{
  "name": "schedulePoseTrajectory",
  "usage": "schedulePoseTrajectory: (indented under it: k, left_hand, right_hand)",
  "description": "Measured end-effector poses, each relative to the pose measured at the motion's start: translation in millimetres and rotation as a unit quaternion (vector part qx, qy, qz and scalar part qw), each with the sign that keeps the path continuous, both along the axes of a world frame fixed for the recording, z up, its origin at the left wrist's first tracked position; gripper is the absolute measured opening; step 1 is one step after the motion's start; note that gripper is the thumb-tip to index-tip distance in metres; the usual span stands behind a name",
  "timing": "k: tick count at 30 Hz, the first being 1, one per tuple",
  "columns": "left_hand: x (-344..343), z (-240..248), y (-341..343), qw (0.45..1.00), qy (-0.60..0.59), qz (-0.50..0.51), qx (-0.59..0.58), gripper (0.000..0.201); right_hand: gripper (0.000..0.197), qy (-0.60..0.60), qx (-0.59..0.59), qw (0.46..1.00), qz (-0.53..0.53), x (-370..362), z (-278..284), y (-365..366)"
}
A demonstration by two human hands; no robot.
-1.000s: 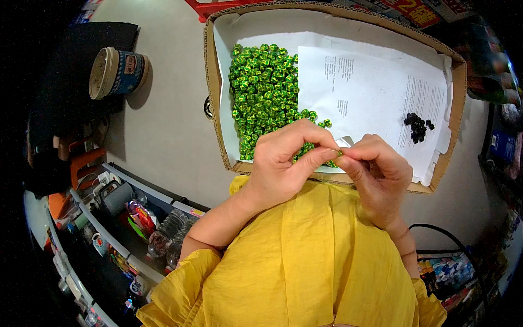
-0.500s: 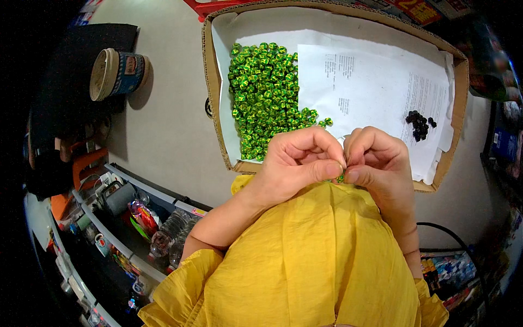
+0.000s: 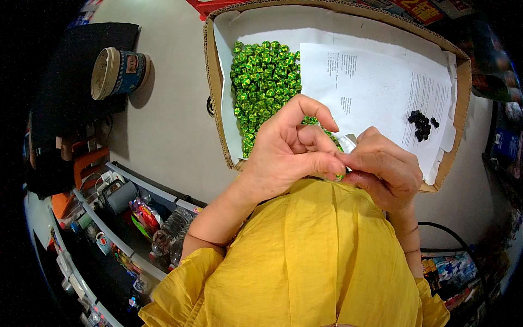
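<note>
My left hand and my right hand meet in front of my yellow top, at the near edge of a cardboard box. Thumb and fingers of each hand pinch together, and the left index finger is raised and bent. A bit of a small green piece peeks out between the fingertips; most of it is hidden. Just beyond them in the box lies a pile of shiny green-and-yellow faceted balls. A whitish shiny scrap shows behind the fingers. Small black pieces form a heap at the right.
White printed paper lines the box. To the left, a bucket stands by a black surface. Shelves with bottles and packets run along the lower left. A black cable curves at the lower right.
My left index finger has lifted away from the pinch. My right hand has turned, its fingers now pointing more to the left. The whitish scrap behind the fingers shows more.
</note>
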State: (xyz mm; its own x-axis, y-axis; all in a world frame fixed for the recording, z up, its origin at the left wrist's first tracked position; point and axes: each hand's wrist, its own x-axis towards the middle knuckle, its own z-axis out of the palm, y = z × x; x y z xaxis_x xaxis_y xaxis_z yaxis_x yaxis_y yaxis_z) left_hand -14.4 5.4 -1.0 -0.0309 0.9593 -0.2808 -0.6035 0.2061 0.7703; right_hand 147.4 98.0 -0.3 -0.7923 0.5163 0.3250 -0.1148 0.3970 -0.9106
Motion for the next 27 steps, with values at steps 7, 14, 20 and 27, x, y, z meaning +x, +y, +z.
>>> schedulePoseTrajectory:
  k: [7,14,20,27]
  left_hand:
    - [10,0,-6,0.995,-0.076,0.058,0.005,0.034]
    - [7,2,-5,0.996,-0.055,0.071,-0.005,0.033]
    - [-2,7,-2,0.999,-0.047,0.016,-0.022,0.040]
    - [8,6,-7,0.993,-0.114,0.041,-0.019,0.040]
  right_hand:
    - [0.026,0.064,0.043,0.995,-0.062,-1,-4,-2]
    - [0.029,0.057,0.077,0.994,-0.057,-4,-1,-4]
    - [0.026,0.006,0.044,0.999,-0.009,-3,4,0]
    - [0.024,0.078,0.043,0.995,-0.055,-4,-3,-4]
